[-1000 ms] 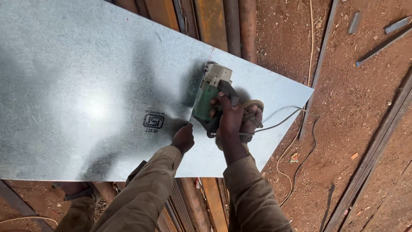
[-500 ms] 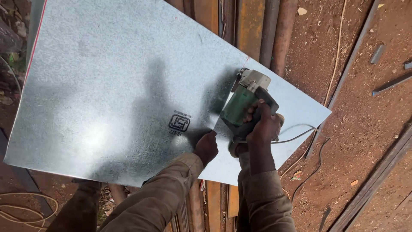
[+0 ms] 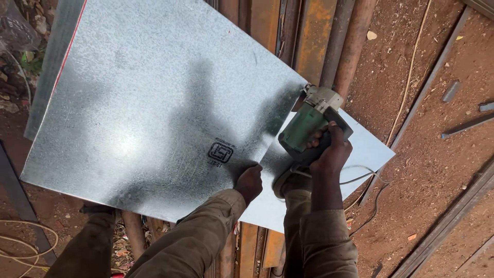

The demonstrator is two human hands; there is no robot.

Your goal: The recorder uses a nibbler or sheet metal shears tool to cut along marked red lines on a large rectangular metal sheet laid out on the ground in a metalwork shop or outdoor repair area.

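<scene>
The green power tool (image 3: 307, 135) was gripped firmly in the right hand (image 3: 329, 149), the fingers wrapped fully round its body, with its pale grey head at the far end of a split running through the galvanised metal sheet (image 3: 154, 108). Compared with a second before, the tool was seen further along the sheet, nearer its far edge, and the split behind it had lengthened; the narrower right-hand piece (image 3: 365, 152) now lay slightly lower than the main panel, partly overlapped by it. The cut was therefore judged to be almost through the sheet's width, little metal remaining ahead of the tool.

The left hand (image 3: 250, 183) was pressed down on the near edge of the larger panel, just beside the split, its fingers curled against the metal and closed on nothing; it had kept to that place throughout. A thin cable (image 3: 360, 177) trailed from the tool over the smaller piece to the red earth ground (image 3: 437, 170). Rusty steel bars and pipes (image 3: 303, 36) lay beneath the sheet, carrying it.
</scene>
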